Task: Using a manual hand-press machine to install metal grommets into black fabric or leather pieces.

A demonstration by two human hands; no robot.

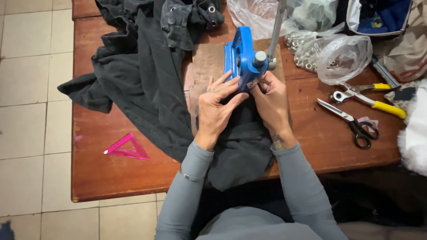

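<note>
Dark cloth (240, 142) lies at the tabletop's (111, 173) near edge, under the blue press (242, 60). Left hand (215, 109) fingers spread flat, right hand (271, 100) fingers pinching, both steadying cloth beneath the press head. Scissors (351, 122) toward right edge.

One blue hand press (242, 60) stands on the table (111, 173), and the rest is counted from it. Two hands, the left hand (214, 109) and the right hand (270, 101), meet just below the press. One dark garment (142, 80) spreads to its left. One pink set square (126, 149) lies far lower left. One pair of scissors (351, 122) and one yellow-handled pliers (369, 95) lie to its right. At least two clear plastic bags (342, 58) sit upper right.
</note>
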